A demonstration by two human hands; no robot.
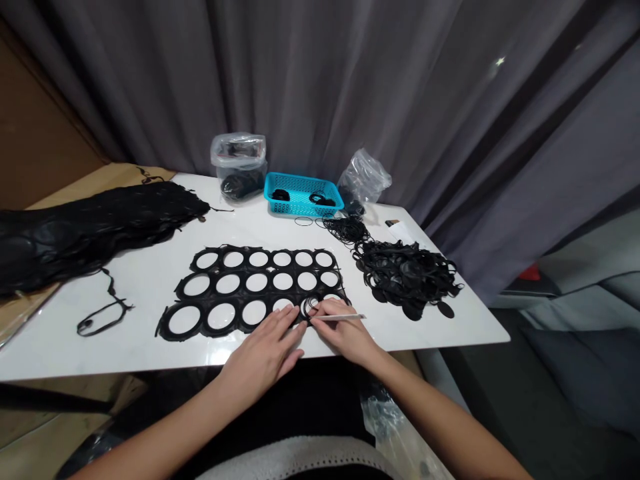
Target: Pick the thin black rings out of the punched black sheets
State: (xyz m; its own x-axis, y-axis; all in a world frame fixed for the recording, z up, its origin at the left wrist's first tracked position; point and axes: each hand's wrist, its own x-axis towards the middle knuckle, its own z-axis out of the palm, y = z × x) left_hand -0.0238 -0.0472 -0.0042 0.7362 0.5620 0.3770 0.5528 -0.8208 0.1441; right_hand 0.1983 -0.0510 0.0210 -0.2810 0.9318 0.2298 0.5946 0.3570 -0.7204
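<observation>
A black rubber sheet with rows of round holes [243,273] lies flat on the white table. My left hand [273,337] rests on its near edge, fingers stretched out and pressing beside a hole at the right end. In my right hand [345,330] is a thin, pale, pen-like tool [345,317], gripped between thumb and fingers. Its tip is at a hole in the near row, where a thin black ring [309,304] shows partly lifted. My fingers hide part of that spot.
Right of the sheet lies a heap of black rubber scraps [407,273], with a pile of thin black rings [347,230] behind it. A blue basket [304,183], a clear container [239,163] and a plastic bag [367,177] stand at the back. Stacked black sheets [95,227] cover the left.
</observation>
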